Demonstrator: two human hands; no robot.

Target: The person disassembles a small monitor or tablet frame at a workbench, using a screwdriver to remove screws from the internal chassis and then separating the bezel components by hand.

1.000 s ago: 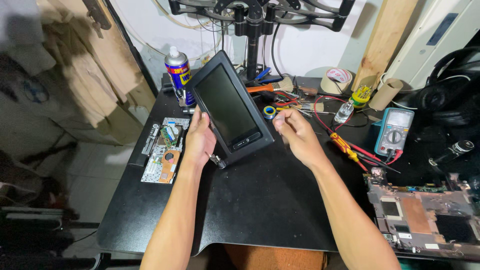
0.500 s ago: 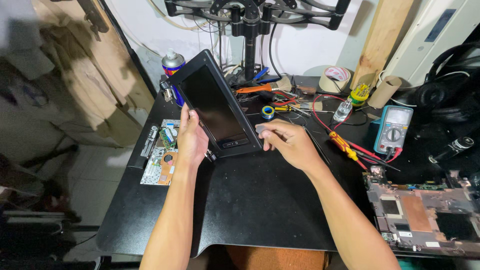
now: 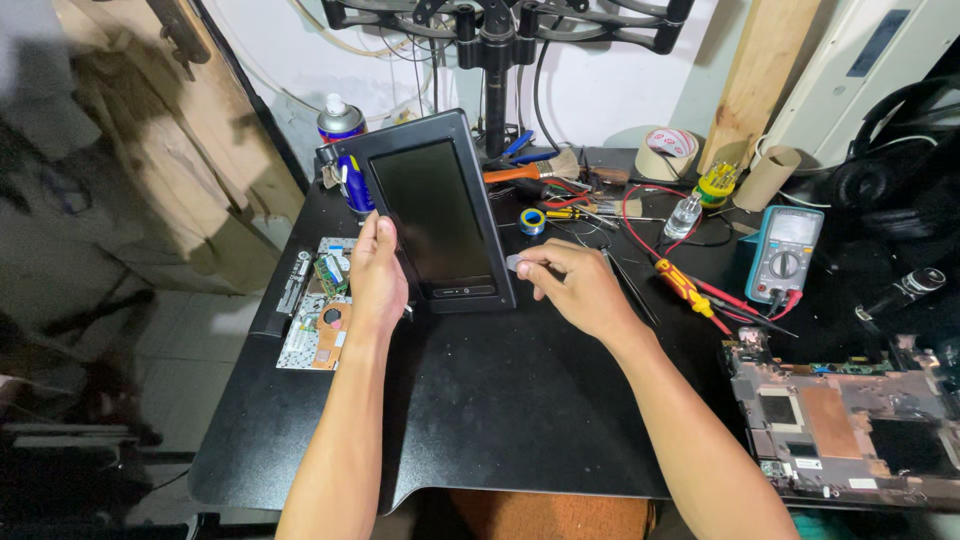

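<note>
With the left hand [image 3: 376, 280] clasped on the tilted screen panel [image 3: 432, 215] near the worktop's far edge, keep the right hand [image 3: 570, 290], its grip pinching a grey pry pick [image 3: 514, 264], shallow in the bezel seam, I judge.

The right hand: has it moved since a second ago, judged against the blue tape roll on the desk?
Yes. The right hand dropped from beside the blue tape roll to below it, at the screen panel's lower right edge.

Black screen panel [image 3: 437, 215], black table [image 3: 500, 400], teal meter [image 3: 783, 254], blue-and-yellow spray can [image 3: 342, 150], red-and-yellow screwdriver [image 3: 684, 283], blue tape roll [image 3: 532, 221].
</note>
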